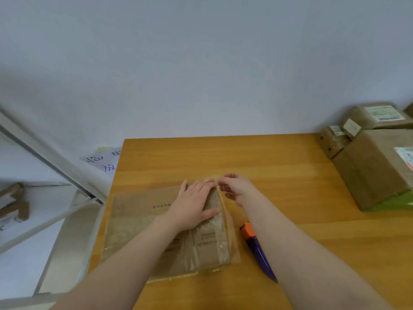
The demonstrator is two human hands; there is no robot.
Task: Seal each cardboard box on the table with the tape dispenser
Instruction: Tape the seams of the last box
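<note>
A flat brown cardboard box point(138, 222) lies on the wooden table point(257, 157), glossy with clear tape over its top. My left hand point(194, 204) presses flat on the box near its far right corner, fingers straight. My right hand point(237, 187) hovers just right of that corner with fingers curled, pinching the tape strip point(228, 220) that hangs along the box's right edge. The tape dispenser point(257, 247), orange at the head with a purple handle, lies on the table to the right of the box, partly hidden by my right forearm.
Several sealed cardboard boxes point(371, 168) with labels are stacked at the table's far right. A sheet of paper with handwriting point(105, 162) leans beside the table's far left corner. A metal frame point(55, 162) and shelf stand at left.
</note>
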